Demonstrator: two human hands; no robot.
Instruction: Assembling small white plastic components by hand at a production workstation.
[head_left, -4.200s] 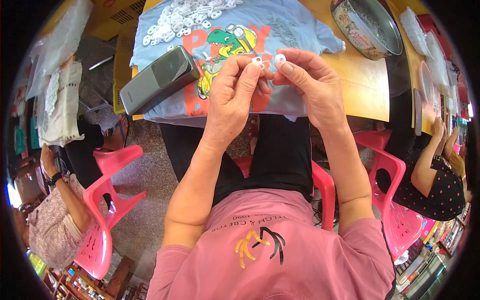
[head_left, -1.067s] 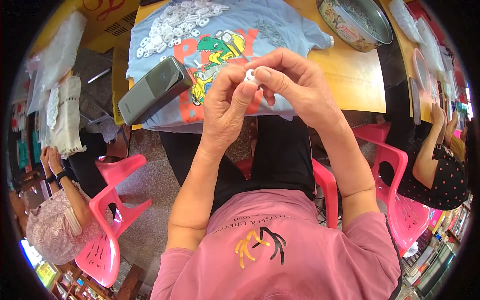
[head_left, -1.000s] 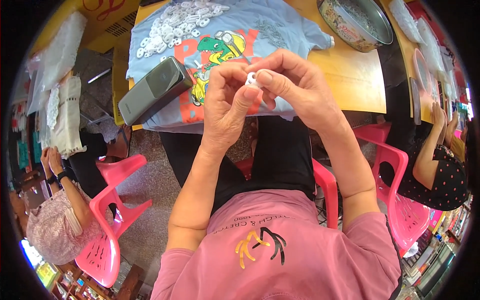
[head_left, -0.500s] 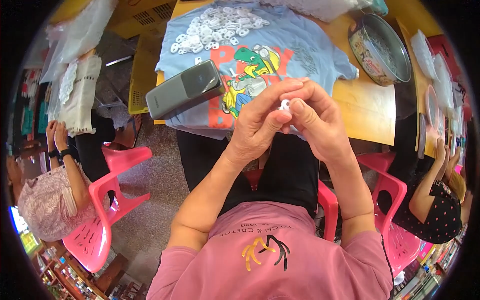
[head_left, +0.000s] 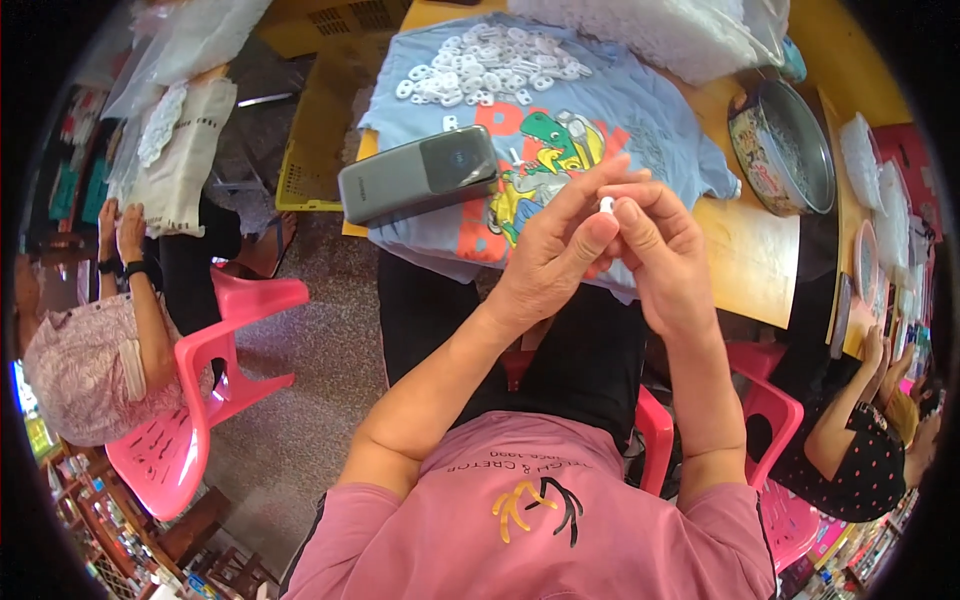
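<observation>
Over the near edge of the blue shirt, my left hand (head_left: 556,243) and my right hand (head_left: 668,252) meet with fingers curled together. A small white plastic piece (head_left: 606,204) shows between the thumbs and fingertips, pinched by my right thumb and index finger. My left thumb presses close beside it, and the left fingers are bent behind, partly hidden. Beyond my hands, a pile of white oval plastic pieces with holes (head_left: 492,65) lies on the blue shirt (head_left: 660,120), which has a dinosaur print. To the left of my hands rests a grey power bank (head_left: 395,182).
The shirt covers part of a yellow table (head_left: 752,240). A round tin (head_left: 785,145) holding small bits stands at the right, and clear plastic bags (head_left: 670,35) lie at the back. People sit at both sides, one near a pink chair (head_left: 195,380). A yellow crate (head_left: 310,150) is at left.
The view has shifted, so the table and shirt sit further right. Both hands stay together; the white piece has turned and shows narrower between the fingertips.
</observation>
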